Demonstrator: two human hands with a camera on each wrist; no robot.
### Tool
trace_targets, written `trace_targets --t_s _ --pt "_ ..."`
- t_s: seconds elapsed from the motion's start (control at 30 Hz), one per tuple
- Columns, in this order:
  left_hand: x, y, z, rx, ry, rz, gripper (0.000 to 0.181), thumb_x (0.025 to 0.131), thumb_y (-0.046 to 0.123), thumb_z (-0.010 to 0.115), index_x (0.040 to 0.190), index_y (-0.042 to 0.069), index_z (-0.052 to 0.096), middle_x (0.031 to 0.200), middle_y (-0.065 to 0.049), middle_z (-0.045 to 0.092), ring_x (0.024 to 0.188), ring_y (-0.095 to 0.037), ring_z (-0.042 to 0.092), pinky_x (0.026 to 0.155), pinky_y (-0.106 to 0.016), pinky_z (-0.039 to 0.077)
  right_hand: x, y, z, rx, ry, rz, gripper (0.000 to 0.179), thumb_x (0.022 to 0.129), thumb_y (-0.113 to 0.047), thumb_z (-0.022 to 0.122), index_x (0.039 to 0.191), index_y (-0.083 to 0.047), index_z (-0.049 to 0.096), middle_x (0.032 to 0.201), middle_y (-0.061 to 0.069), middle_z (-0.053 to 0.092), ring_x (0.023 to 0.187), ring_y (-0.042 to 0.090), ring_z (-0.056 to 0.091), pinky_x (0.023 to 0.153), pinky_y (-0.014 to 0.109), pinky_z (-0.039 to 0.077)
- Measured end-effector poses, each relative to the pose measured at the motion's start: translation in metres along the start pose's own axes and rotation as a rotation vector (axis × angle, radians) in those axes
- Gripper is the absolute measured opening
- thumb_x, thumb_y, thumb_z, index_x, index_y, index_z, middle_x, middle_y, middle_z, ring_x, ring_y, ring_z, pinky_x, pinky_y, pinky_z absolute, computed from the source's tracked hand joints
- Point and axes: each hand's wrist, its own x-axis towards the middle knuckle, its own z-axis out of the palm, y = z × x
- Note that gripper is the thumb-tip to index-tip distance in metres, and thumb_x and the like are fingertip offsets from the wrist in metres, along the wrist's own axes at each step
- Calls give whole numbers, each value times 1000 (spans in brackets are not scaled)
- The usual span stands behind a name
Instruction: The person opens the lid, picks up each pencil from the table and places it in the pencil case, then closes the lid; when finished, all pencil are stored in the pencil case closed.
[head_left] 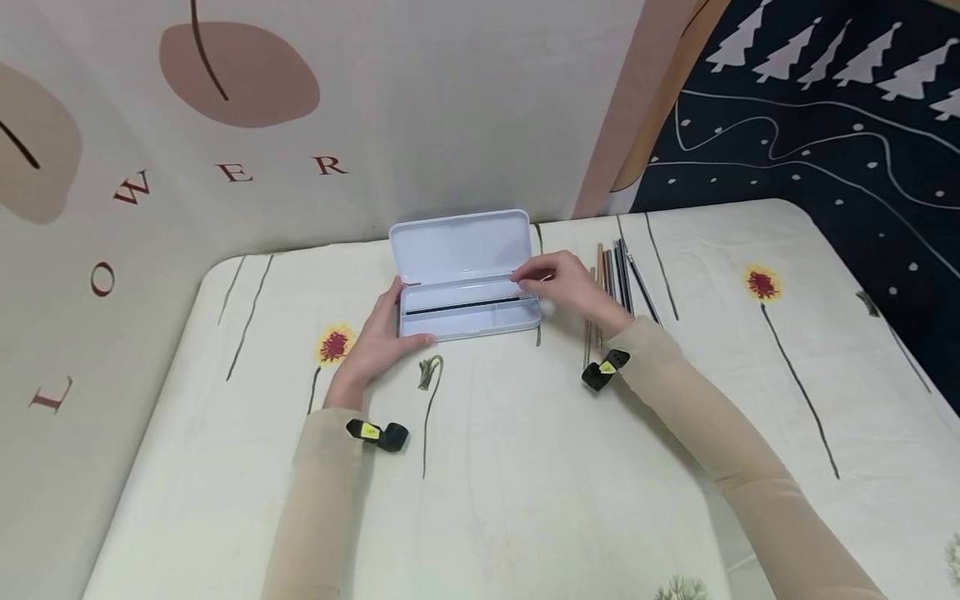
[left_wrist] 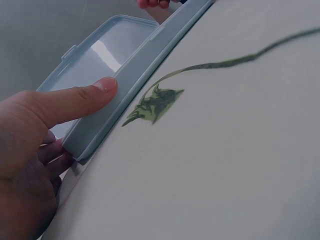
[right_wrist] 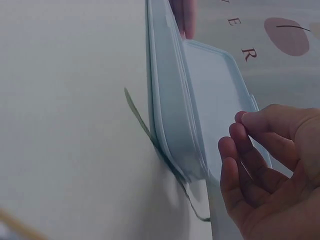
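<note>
A pale blue pencil case (head_left: 450, 332) stands on the cloth with its lid (head_left: 461, 246) raised at the back. Inside lies one dark pencil (head_left: 461, 306), lengthwise. My left hand (head_left: 377, 342) grips the left end of the case. In the left wrist view its thumb (left_wrist: 97, 93) presses the front wall, the other fingers bent behind the end. Over the right end of the case hovers my right hand (head_left: 562, 283). The right wrist view shows its thumb and forefinger (right_wrist: 242, 119) tip to tip, the other fingers loosely bent, with nothing visible between them.
Several pencils (head_left: 621, 275) lie on the cloth right of the case, partly under my right forearm. A printed flowered cloth (head_left: 510, 467) covers the table. A pale wall hanging (head_left: 450, 108) rises close behind the lid, and a dark one (head_left: 795, 133) at the right.
</note>
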Motion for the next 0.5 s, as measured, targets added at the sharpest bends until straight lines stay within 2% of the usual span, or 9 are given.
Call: trace_targets --t_s 0.13,0.5 --pt "0 0 0 5 3 3 110 79 22 82 156 10 5 158 -14 15 145 -25 9 116 -44 8 -9 3 -9 10 23 5 18 91 -5 65 107 1 72 109 13 68 94 23 62 77 26 48" --pt "0 0 0 1 -2 -6 110 79 23 82 156 10 4 159 -13 14 145 -24 8 116 -44 8 -33 19 -33 -44 71 63 20 92 -10 65 109 -2 72 108 12 68 93 21 61 77 28 48"
